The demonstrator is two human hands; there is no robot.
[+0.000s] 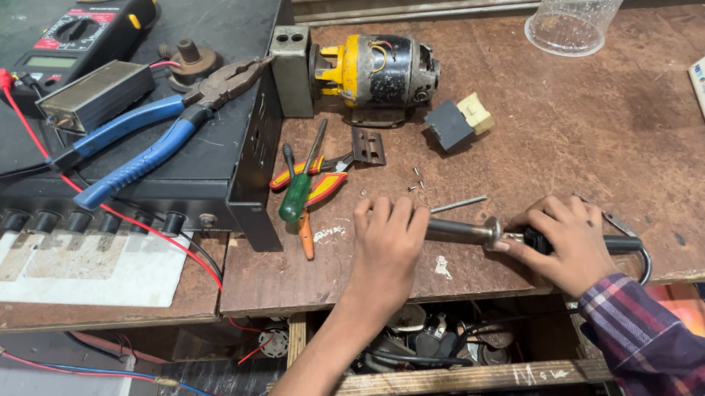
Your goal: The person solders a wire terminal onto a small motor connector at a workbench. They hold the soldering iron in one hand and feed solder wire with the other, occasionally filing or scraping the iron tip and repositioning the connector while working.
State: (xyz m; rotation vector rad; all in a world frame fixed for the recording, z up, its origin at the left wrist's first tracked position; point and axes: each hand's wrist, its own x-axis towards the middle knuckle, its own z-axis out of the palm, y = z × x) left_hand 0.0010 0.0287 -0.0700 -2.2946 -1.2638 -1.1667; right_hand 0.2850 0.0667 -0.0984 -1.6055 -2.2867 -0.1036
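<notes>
Both hands palm-down, left hand [386, 240], right hand [563, 240], gripping soldering iron [462, 231]

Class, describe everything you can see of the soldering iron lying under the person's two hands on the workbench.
The soldering iron lies roughly level across the brown wooden workbench, near its front edge. Its grey metal barrel runs left, the tip hidden beneath the left hand, which rests on it. A metal collar joins the barrel to a black handle, gripped by the right hand. The handle's end sticks out to the right, where a dark cable curves down over the bench edge. Whether it is hot cannot be told.
</notes>
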